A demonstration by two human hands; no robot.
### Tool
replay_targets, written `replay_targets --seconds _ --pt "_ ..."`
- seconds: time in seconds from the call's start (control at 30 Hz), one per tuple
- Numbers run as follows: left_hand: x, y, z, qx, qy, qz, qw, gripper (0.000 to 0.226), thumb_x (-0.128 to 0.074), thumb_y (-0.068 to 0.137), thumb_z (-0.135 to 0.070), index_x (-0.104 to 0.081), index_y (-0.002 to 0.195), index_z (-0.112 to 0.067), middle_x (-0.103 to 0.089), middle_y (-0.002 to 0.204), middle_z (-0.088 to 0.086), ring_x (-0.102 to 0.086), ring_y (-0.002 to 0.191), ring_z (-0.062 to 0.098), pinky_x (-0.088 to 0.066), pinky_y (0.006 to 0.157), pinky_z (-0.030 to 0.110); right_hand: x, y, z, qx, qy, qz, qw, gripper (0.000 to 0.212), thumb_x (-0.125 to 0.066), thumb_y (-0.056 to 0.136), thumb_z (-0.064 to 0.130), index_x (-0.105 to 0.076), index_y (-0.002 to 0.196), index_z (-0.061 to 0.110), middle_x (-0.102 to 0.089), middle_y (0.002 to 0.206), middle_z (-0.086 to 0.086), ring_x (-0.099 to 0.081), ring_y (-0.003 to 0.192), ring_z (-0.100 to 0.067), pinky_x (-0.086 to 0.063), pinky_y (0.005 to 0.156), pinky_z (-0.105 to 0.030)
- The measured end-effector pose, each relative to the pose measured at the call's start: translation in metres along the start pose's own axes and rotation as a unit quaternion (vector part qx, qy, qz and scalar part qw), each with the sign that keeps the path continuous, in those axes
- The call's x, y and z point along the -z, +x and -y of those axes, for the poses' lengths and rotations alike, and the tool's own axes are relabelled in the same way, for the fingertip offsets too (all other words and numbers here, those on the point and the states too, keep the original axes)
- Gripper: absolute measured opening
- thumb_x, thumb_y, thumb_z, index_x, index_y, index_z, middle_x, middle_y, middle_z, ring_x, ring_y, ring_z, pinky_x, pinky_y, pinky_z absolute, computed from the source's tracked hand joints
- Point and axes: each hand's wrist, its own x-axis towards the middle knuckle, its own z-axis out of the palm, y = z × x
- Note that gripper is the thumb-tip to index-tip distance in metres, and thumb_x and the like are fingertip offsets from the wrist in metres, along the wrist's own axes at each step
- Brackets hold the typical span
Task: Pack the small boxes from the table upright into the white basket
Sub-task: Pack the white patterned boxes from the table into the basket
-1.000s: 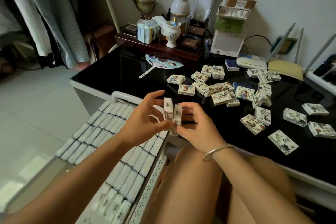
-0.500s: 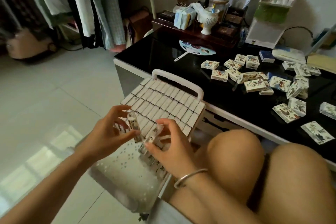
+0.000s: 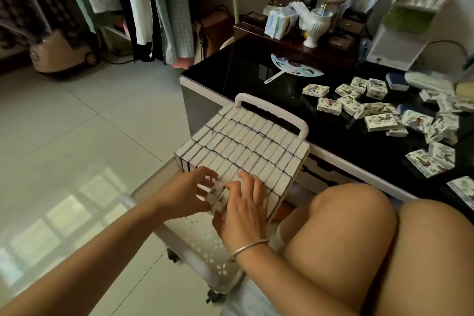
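Sitting beside a black table [image 3: 256, 79], a person bends over a white basket [image 3: 272, 108] that stands against the table's near left edge. Packed boxes [image 3: 246, 141] stand upright in tight rows and fill the far part of the basket up to its handle. The near part shows a bare perforated bottom.

At the near edge of those rows, the left hand [image 3: 187, 195] and the right hand [image 3: 243, 210] meet around 2 held boxes [image 3: 218, 195]. The left hand's curled fingers and thumb pinch them from the left. The right hand's bent fingers grip them from the right and from above. A silver bracelet [image 3: 246, 247] circles the right wrist.

Loose boxes [image 3: 379, 120] lie flat and scattered over the right part of the table, well apart from the basket. A round fan [image 3: 295, 69] lies farther back.
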Motion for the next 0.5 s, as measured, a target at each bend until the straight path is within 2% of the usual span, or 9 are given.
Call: replay_targets --seconds 0.07,0.17,0.3,0.43,0.5 --pt "-0.002 0.002 0.0 0.067 -0.138 -0.002 0.988 0.041 -0.077 0.079 -0.007 -0.057 0.113 -0.019 -0.065 0.11 0.0 -0.07 0.095 0.019 -0.058 0.086 0.045 -0.003 0.0 -0.001 -0.007 0.007 0.005 1.0 0.055 -0.075 0.057 0.024 -0.052 0.107 0.024 -0.045 0.133 -0.004 -0.039 0.126 -0.027 -0.035 0.107 -0.046" --pt "-0.004 0.008 0.001 0.147 -0.219 -0.024 0.964 0.026 -0.077 0.081 -0.009 -0.062 0.101 -0.005 -0.066 0.106 0.013 -0.069 0.095 0.023 -0.059 0.084 0.041 -0.006 0.0 -0.004 -0.01 0.014 0.006 1.0 0.059 -0.077 0.055 0.026 -0.051 0.108 0.024 -0.044 0.135 -0.004 -0.037 0.128 -0.027 -0.033 0.109 -0.047" --pt "-0.005 0.014 0.003 0.16 -0.177 0.005 0.971 0.026 -0.083 0.074 -0.012 -0.066 0.092 -0.006 -0.067 0.096 0.013 -0.07 0.087 0.021 -0.06 0.079 0.033 -0.012 0.001 -0.006 -0.017 0.005 0.01 1.0 0.067 -0.083 0.051 0.031 -0.049 0.107 0.025 -0.043 0.134 -0.003 -0.038 0.128 -0.026 -0.033 0.107 -0.044" --pt "-0.011 0.018 -0.004 0.139 -0.093 0.002 0.986 0.029 -0.086 0.069 -0.009 -0.06 0.081 -0.01 -0.062 0.084 0.006 -0.064 0.071 0.015 -0.057 0.062 0.022 -0.009 0.002 -0.009 -0.006 0.007 0.003 1.0 0.077 -0.088 0.044 0.04 -0.049 0.109 0.025 -0.047 0.13 -0.003 -0.041 0.125 -0.026 -0.037 0.106 -0.044" --pt "-0.012 0.02 -0.006 0.136 -0.076 0.005 0.988 0.03 -0.086 0.068 -0.009 -0.059 0.081 -0.01 -0.061 0.085 0.006 -0.064 0.073 0.017 -0.06 0.067 0.028 -0.005 0.003 -0.011 0.006 0.007 0.007 1.0 0.08 -0.086 0.043 0.051 -0.052 0.11 0.023 -0.049 0.129 -0.004 -0.044 0.123 -0.027 -0.04 0.104 -0.045"
